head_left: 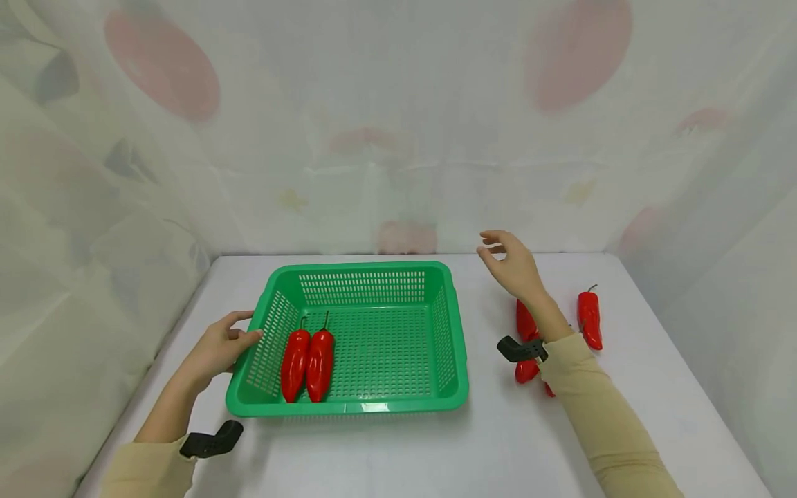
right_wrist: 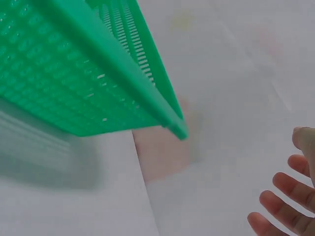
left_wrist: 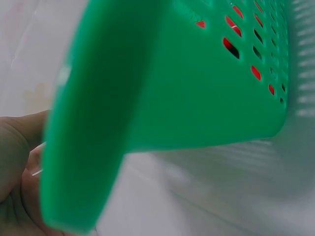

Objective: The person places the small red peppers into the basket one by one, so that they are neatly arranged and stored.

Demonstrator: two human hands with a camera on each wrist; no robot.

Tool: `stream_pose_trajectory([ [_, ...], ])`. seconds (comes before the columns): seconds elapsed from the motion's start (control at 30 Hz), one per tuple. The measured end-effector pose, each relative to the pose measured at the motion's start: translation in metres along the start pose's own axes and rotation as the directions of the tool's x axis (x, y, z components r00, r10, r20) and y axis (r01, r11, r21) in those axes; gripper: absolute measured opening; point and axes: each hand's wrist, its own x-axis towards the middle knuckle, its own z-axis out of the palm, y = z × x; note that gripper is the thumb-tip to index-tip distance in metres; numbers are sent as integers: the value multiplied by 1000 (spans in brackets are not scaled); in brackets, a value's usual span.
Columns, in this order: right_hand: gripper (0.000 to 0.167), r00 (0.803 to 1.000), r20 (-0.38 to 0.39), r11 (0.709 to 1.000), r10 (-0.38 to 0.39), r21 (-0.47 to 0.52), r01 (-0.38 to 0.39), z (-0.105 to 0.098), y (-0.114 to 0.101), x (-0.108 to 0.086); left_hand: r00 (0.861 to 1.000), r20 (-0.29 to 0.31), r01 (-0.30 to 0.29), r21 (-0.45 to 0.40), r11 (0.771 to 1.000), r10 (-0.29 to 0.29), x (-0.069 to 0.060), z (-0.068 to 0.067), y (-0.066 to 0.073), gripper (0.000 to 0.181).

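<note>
A green plastic basket (head_left: pixel 299 409) with slotted walls stands on the table, and two red peppers (head_left: pixel 320 366) lie side by side at its left end. My left hand (head_left: pixel 218 346) grips the basket's left rim, the thumb over the edge and the other fingers partly hidden. In the left wrist view the basket wall (left_wrist: pixel 197 103) fills most of the picture, with red showing through the slots. Raised above the table right of the basket, my right hand (head_left: pixel 513 266) is empty, its fingers loosely bent. The right wrist view shows its fingers (right_wrist: pixel 298 192) apart from the basket.
Several red peppers lie on the table at the right, one pepper (head_left: pixel 589 318) apart from the others. My right forearm partly covers the rest, including one pepper (head_left: pixel 526 371). A patterned white curtain (head_left: pixel 373 194) hangs behind the white table (head_left: pixel 398 456) and along its sides.
</note>
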Motion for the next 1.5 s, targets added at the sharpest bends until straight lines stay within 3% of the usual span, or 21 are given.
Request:
stream_pose_trajectory([
  [0.2,40,995,-70,998,68,8,-67,-9,21,-7,1000,1,0,1,1000,0,0,0,1,68],
  [0.5,49,973,-68,975,222,0,-222,-19,43,-26,1000,4,-5,-11,1000,5,-1,-2,-1,68],
  [0.7,50,958,-79,961,276,-4,-277,-21,58,-38,1000,0,-9,-7,1000,9,-2,-2,-2,68],
  [1.17,59,880,-61,882,471,-4,-472,-20,82,-57,1000,2,-14,-8,1000,14,-2,0,-2,68],
  [1.5,66,836,51,836,546,-84,-542,-16,98,-65,1000,1,-17,-6,1000,17,-1,0,-2,67],
])
